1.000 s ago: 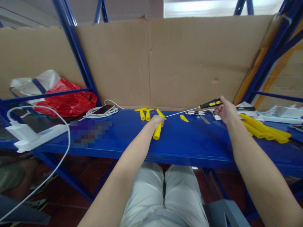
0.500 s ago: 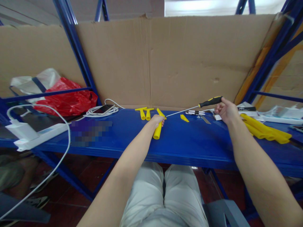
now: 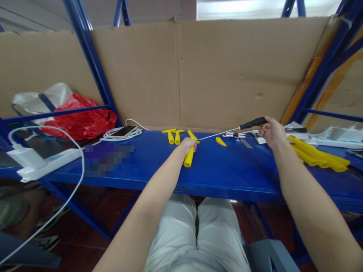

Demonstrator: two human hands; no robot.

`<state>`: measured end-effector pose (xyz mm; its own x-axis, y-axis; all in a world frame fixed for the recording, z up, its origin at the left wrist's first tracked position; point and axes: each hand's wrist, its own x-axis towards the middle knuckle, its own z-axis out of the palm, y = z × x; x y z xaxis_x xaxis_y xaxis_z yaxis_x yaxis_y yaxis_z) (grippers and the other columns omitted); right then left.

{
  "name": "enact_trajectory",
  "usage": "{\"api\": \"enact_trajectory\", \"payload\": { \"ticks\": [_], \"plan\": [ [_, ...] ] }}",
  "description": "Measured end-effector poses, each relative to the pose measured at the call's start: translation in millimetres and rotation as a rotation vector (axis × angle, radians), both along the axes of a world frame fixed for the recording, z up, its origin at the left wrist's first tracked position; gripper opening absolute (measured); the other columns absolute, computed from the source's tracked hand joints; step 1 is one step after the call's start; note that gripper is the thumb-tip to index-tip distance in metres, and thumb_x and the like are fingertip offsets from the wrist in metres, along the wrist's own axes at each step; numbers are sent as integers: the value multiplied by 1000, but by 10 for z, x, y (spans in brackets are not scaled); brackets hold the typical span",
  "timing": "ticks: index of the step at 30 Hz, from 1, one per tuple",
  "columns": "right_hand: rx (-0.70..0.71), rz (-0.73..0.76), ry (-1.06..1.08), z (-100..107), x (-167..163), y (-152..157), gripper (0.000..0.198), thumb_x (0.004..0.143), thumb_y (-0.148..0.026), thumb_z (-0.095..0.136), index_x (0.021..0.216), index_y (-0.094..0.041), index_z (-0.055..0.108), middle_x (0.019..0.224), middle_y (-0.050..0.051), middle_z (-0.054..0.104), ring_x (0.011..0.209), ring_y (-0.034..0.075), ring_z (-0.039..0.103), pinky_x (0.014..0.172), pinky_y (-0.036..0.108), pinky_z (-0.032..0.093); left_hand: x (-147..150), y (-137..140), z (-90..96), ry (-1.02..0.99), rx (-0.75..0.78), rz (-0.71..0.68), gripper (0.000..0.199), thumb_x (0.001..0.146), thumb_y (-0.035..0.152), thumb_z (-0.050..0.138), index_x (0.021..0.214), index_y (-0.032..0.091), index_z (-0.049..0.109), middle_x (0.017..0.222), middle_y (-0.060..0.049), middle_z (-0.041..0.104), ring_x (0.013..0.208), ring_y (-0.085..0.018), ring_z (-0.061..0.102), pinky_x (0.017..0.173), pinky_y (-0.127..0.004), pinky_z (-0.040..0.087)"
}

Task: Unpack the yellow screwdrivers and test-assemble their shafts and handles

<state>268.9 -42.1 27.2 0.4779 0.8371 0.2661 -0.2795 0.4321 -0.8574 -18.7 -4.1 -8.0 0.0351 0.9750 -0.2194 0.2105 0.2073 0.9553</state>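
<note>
Our left hand [image 3: 190, 144] clasps a yellow, tubular, plastic-looking piece [image 3: 187, 160] over the flat blue surface [image 3: 227, 170]; we judge it light and stiff, best steadied mid-tube. Our right hand [image 3: 271, 131] grasps a thin-shafted, black-handled screwdriver [image 3: 252, 123] by its handle end.

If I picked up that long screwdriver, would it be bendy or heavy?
The screwdriver is probably stiff, since its shaft runs straight between the left hand and right hand. The handle end probably feels heavier, being much thicker than the shaft.
</note>
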Motion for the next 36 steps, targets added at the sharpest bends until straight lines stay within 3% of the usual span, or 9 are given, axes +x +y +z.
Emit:
{"api": "enact_trajectory", "payload": {
  "ticks": [4, 7, 11, 17, 23, 29, 36],
  "plan": [
    [9, -73, -35, -3, -43, -19, 18, 82, -16, 57, 67, -20, 48, 31, -8, 34, 27, 8, 30, 29, 18, 27, 0, 16, -10, 4, -2, -2, 13, 79, 0, 50, 74, 12, 55, 42, 6, 43, 37, -6, 39, 42, -19, 34],
    [1, -88, -48, -4, -54, -22, 23, 84, -23, 59, 64, -18, 49, 30, -8, 33, 27, 7, 29, 29, 18, 28, 0, 26, -17, 7, -2, 1, 14, 79, 0, 50, 72, 12, 54, 42, 5, 43, 37, -6, 39, 42, -19, 34],
    [-36, -99, -19, 26, -47, -39, 31, 83, -30, 62, 60, -19, 44, 33, -5, 39, 29, 9, 38, 31, 19, 35, -1, 26, -20, -1, -4, 4, 18, 80, 1, 50, 67, 13, 51, 43, 5, 43, 37, -6, 39, 42, -19, 33],
    [-110, 64, 12, 81, -35, -81, 31, 92, -25, 45, 62, -16, 50, 47, 3, 54, 38, 9, 49, 39, 17, 42, -9, 29, -19, -7, -8, 8, 19, 80, 3, 55, 65, 14, 50, 45, 5, 45, 39, -5, 40, 44, -18, 35],
    [-44, 33, 1, 45, -41, -69, 29, 87, -28, 56, 62, -18, 44, 42, -5, 43, 32, 7, 36, 32, 18, 30, -4, 16, -11, 5, 4, 2, 17, 80, 1, 51, 69, 13, 52, 44, 5, 44, 38, -6, 40, 43, -19, 35],
    [-93, 55, 11, 41, -14, -47, 34, 83, -36, 59, 60, -20, 40, 40, -4, 41, 33, 7, 36, 33, 18, 30, 2, 21, -24, 0, 3, 6, 19, 80, 2, 53, 65, 14, 51, 44, 5, 44, 38, -5, 39, 44, -19, 35],
    [-62, -30, 56, 37, -59, -48, 36, 81, -38, 64, 64, -21, 38, 35, -10, 28, 31, 6, 30, 32, 16, 29, -3, 49, -38, -9, 1, -1, 15, 81, 2, 50, 71, 12, 54, 44, 5, 43, 37, -6, 39, 44, -19, 36]
  ]
}}
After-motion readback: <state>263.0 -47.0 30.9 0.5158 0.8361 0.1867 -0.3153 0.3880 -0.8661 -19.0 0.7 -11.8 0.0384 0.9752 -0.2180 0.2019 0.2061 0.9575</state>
